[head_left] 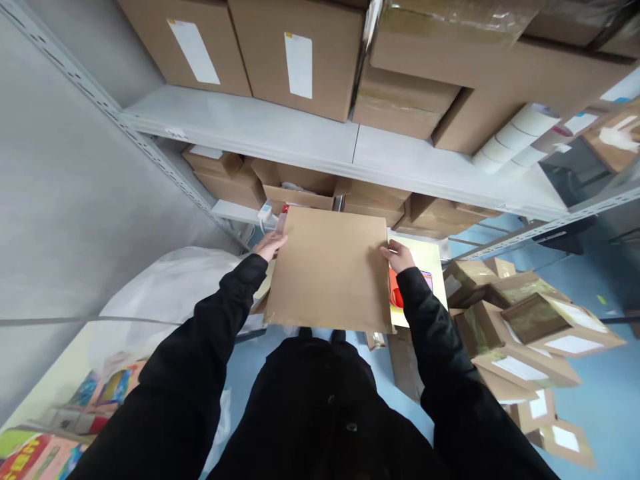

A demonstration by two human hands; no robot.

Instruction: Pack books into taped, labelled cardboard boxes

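A large, flat-faced piece of brown cardboard (330, 270), perhaps one side of a box, is held level in front of my body. My left hand (271, 245) grips its left edge near the far corner, thumb lying on top. On the opposite edge, my right hand (399, 255) pinches the cardboard between thumb and fingers. Fingers beneath the edges are hidden. Under its right side shows a pale yellow tabletop (434, 257) with a red item (396, 293) on it, partly covered by my right sleeve.
Several cardboard boxes (300, 60) fill the grey shelf (280, 127) ahead, with white rolls (515, 137) at its right end. More taped boxes (520, 333) are piled on the blue floor at right. White plastic wrap (165, 287) and colourful packages (105, 393) lie at left.
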